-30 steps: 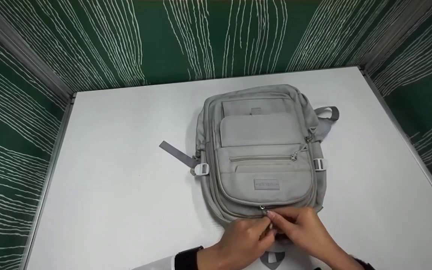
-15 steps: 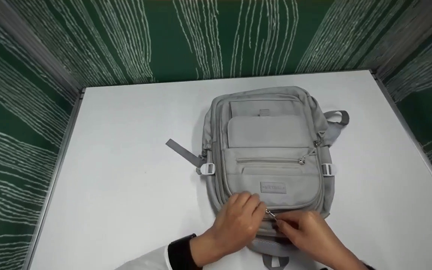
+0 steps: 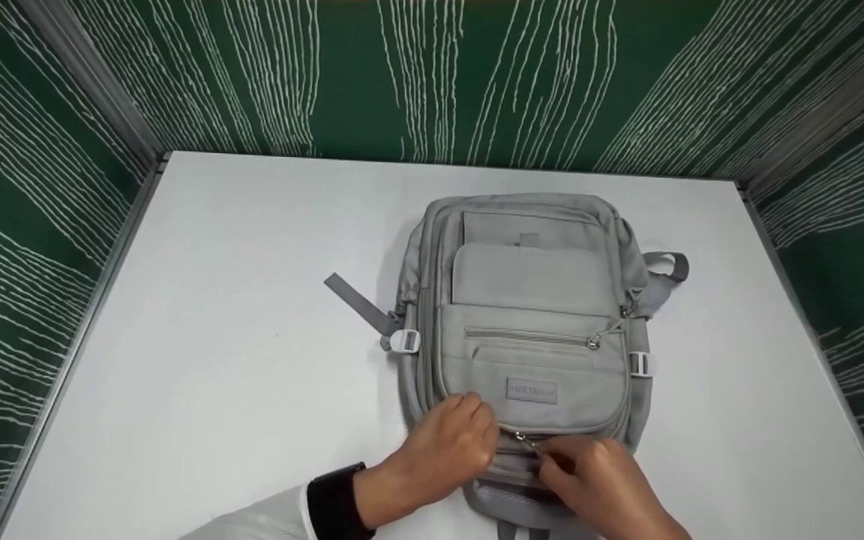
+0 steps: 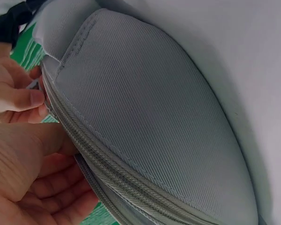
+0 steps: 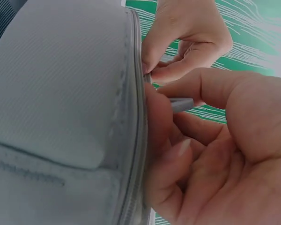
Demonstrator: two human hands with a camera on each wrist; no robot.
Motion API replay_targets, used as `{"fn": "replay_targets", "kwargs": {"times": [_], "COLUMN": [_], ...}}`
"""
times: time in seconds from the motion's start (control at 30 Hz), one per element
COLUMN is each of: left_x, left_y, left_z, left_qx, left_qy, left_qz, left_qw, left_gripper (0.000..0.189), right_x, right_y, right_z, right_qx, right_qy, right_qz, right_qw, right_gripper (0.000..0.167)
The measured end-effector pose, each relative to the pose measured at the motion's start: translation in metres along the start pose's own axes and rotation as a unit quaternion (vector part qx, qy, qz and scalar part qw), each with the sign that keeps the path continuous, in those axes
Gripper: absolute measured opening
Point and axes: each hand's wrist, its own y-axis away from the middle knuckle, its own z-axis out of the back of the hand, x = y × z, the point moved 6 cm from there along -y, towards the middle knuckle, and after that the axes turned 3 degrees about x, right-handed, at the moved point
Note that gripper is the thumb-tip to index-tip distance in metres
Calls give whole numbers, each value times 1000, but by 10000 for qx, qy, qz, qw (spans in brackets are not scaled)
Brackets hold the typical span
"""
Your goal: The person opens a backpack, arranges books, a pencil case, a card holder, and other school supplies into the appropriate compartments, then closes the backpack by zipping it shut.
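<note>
A grey backpack (image 3: 529,277) lies on its back on the white table, top end toward the person. My left hand (image 3: 447,442) pinches the edge of its front pocket beside the zip; in the left wrist view the thumb of that left hand (image 4: 28,164) presses against the zip tape (image 4: 126,183). Just to the right, my right hand (image 3: 601,480) pinches the metal zip pull (image 3: 531,444) of this pocket. The grey end of the pull (image 5: 181,104) sticks out between the fingers in the right wrist view, where the slider is hidden.
Dark grey webbing (image 3: 361,304) sticks out at the bag's left side, near a white buckle (image 3: 405,341). A strap loop (image 3: 668,266) lies at its right. The white table (image 3: 214,300) is bordered by green walls (image 3: 357,82) with white streaks.
My left hand has moved off the zip pull to the left and now grips the pocket edge. My right hand keeps its pinch on the pull. The head view has shifted slightly.
</note>
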Motion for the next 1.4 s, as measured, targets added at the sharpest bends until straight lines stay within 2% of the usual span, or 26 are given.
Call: {"fn": "replay_targets", "kwargs": {"times": [0.2,0.3,0.47,0.63,0.77,0.93,1.13,1.4], "left_x": [1,3,3,5,9,10,10,10], "left_y": [0,1,1,1,-2,-4,-5,-4], "left_z": [2,3,3,8,21,32,33,32], "left_qx": [-99,-142,-160,-306,-528,-477,-447,-439], "left_qy": [96,231,317,318,339,282,263,180], "left_qz": [-71,-25,-18,-48,-38,-108,-58,-97], "left_qw": [9999,9996,9994,9990,9980,9984,9986,9988], "left_gripper": [29,29,28,36,39,30,29,30], "right_x": [-14,-21,-36,-51,-57,-63,-71,-83], "right_y": [9,13,23,28,28,29,26,13], "right_z": [10,19,34,47,55,58,63,70], "right_qx": [50,-175,-831,-1194,-1339,-1365,-1490,-1709], "right_qy": [280,351,655,937,990,1046,1238,1643], "right_qz": [-642,-677,-208,9,24,-21,144,650], "right_qw": [9975,9969,9942,9884,9860,9851,9810,9693], "right_gripper": [13,14,16,15,15,15,11,7]}}
